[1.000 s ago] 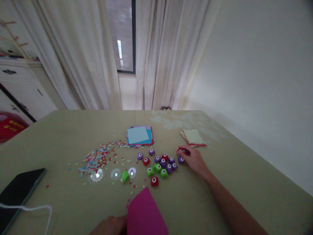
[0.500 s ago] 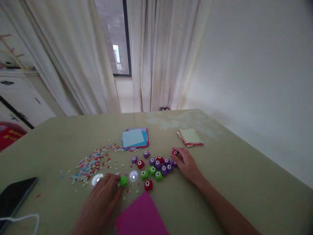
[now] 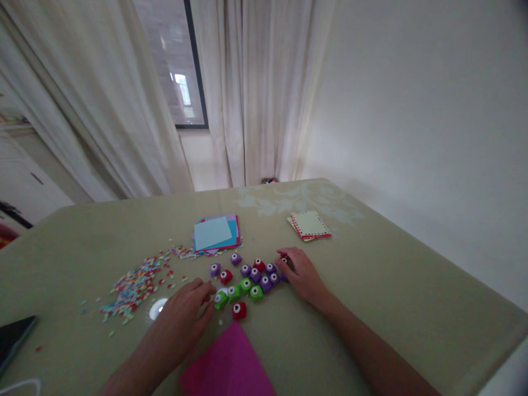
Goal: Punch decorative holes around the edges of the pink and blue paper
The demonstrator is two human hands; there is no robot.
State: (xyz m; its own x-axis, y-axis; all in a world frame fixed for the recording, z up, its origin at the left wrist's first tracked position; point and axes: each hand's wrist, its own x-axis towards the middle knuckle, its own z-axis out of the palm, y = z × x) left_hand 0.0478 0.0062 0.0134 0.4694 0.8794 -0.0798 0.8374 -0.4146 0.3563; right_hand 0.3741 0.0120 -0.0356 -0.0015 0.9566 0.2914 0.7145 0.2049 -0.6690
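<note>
My left hand (image 3: 187,308) has its thumb and fingertips around the left edge of a green craft paper punch (image 3: 220,300), at the left end of the green row. On the right, my right hand (image 3: 303,275) has its fingers closed around a red punch (image 3: 284,261), partly hidden by them. Between the hands stand several small punches: purple ones (image 3: 255,275), green ones (image 3: 246,285) and red ones (image 3: 258,265). A lone red punch (image 3: 239,311) sits in front of the cluster, just beyond a magenta sheet (image 3: 231,363).
Coloured confetti (image 3: 136,283) is scattered at left, near a shiny round disc (image 3: 158,309). Stacked coloured paper (image 3: 212,234) and cream cards with dashed borders (image 3: 310,225) lie farther back. A dark phone-like device (image 3: 14,338) rests at the left edge.
My left hand has moved the green punch rightward, beside the other green ones and over the clear disc. My right hand stays at the red punch. The view has shifted to the right.
</note>
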